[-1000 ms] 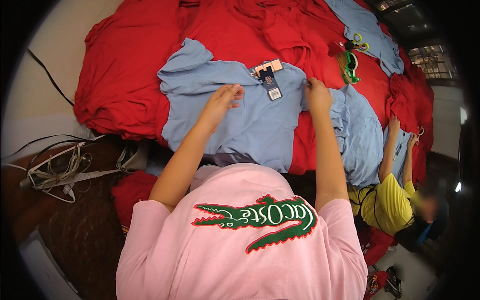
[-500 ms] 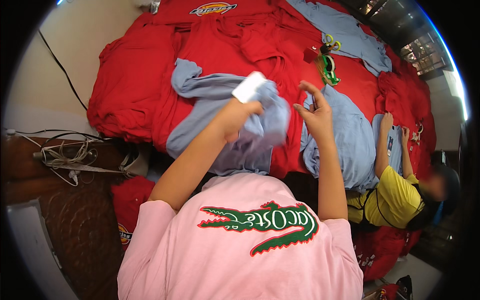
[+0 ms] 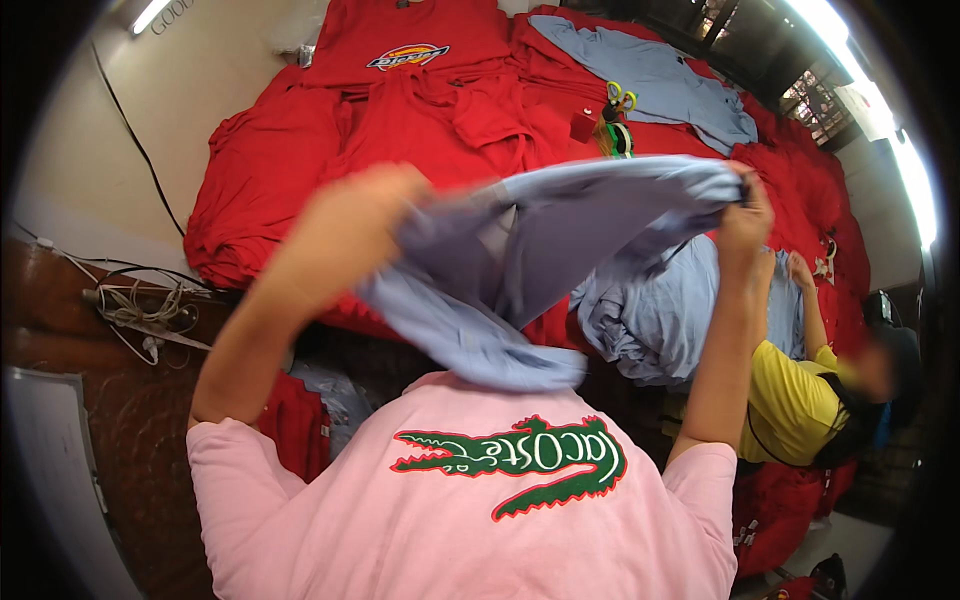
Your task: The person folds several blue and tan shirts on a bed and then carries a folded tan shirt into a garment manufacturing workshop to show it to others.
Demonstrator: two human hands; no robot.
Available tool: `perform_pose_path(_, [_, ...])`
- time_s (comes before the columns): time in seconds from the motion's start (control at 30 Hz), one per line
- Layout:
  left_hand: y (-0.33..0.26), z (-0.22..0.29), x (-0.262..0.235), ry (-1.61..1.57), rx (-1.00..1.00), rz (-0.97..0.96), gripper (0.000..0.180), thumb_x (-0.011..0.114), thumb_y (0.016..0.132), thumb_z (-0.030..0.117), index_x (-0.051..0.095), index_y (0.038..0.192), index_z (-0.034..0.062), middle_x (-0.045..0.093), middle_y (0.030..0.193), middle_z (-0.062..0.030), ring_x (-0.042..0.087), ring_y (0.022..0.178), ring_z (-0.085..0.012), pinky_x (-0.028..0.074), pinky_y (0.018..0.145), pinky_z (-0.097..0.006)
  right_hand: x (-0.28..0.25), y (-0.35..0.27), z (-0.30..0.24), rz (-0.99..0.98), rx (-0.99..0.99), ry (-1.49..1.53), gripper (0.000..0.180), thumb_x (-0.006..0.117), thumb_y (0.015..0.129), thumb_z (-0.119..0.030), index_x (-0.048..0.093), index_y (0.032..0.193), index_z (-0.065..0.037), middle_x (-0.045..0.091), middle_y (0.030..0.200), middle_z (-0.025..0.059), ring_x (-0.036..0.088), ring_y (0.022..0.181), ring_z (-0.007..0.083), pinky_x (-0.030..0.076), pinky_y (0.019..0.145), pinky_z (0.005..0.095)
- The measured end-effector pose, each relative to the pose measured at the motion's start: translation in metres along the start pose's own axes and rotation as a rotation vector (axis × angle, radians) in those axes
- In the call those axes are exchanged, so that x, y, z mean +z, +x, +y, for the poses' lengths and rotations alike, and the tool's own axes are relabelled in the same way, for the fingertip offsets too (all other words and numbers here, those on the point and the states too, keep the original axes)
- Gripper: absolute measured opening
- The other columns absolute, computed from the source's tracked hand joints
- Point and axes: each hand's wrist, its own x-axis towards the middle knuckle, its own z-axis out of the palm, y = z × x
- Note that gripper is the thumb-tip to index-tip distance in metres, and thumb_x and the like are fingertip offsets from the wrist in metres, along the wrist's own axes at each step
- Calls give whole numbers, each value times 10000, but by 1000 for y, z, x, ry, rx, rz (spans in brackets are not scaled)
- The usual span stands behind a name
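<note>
A light blue shirt [image 3: 600,210] is stretched in the air between my two hands, its opening and darker inside showing, and its lower folds hang just in front of my chest. My left hand [image 3: 365,215], smeared by motion, is closed on the shirt's left end. At the other end, my right hand [image 3: 747,220] grips the edge with bent fingers. Behind and below the right part of it lies a pile of light blue shirts [image 3: 650,325].
Stacks of red shirts [image 3: 270,170] cover the table, with yellow-handled scissors [image 3: 620,100] and a green tape dispenser [image 3: 618,140] on them. A co-worker in a yellow shirt [image 3: 795,400] handles blue cloth at the right. Coiled cables [image 3: 150,315] lie at the left.
The shirt was bunched at my left hand with a white piece beside it. It is now spread wide; both hands have moved apart, and the right, formerly empty, has taken hold.
</note>
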Motion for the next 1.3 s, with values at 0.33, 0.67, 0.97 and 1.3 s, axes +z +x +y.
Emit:
perform_pose_path(0.33, [-117,-90,-16,230,-322,495,342,642,715,-89,723,1030,15,717,904,-120,669,837,-269,522,800,-366,-54,-83,-68,-406,211,-247,241,681,754,75,722,987,25,702,873,37,619,772,101,486,691,264])
perform_pose_path(0.67, [-228,-135,-56,-1191,339,492,148,562,985,38,463,883,81,505,601,-6,412,502,-98,344,523,-252,-89,-85,-83,-785,9,400,209,732,833,-214,702,832,-8,632,688,65,554,589,139,387,544,277])
perform_pose_path(0.97, [-13,-363,91,-358,-731,414,264,587,913,117,686,1139,21,711,1028,-116,672,962,-203,517,828,-319,126,-35,110,-439,464,-457,346,755,896,-288,698,999,37,658,791,90,577,745,130,466,692,294])
perform_pose_path(1.3, [-20,-198,283,-264,-179,164,487,670,909,198,569,1377,106,482,1494,-154,425,1406,-352,329,1165,-497,273,-156,86,-370,252,-319,530,445,880,146,604,1344,-53,652,1277,170,693,1076,265,544,895,339])
